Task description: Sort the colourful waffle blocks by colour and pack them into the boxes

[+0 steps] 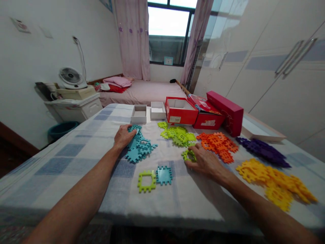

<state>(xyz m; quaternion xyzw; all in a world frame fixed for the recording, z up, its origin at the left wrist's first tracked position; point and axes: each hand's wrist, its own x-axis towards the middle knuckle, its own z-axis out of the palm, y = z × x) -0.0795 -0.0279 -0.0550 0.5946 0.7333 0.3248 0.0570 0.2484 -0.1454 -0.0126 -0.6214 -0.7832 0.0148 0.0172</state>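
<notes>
My left hand [124, 136] is at the left edge of a pile of teal interlocking tiles [142, 149], its thumb and fingers closed around a teal tile at the pile's upper end. My right hand [204, 159] grips a lime-green interlocking tile [188, 156] between thumb and fingers, just below the lime-green pile [179, 135]. Nearer to me, a lime-green square frame tile [140, 183] lies flat beside a solid teal square tile [164, 175], their toothed edges meeting. My right fingertips partly cover the held tile.
To the right lie piles of orange tiles [218, 144], purple tiles [265, 151] and yellow tiles [276, 181]. Along the table's far side stand two small white boxes [138, 115], an open red box [181, 113], more red boxes [225, 112] and a shallow white lid [261, 130].
</notes>
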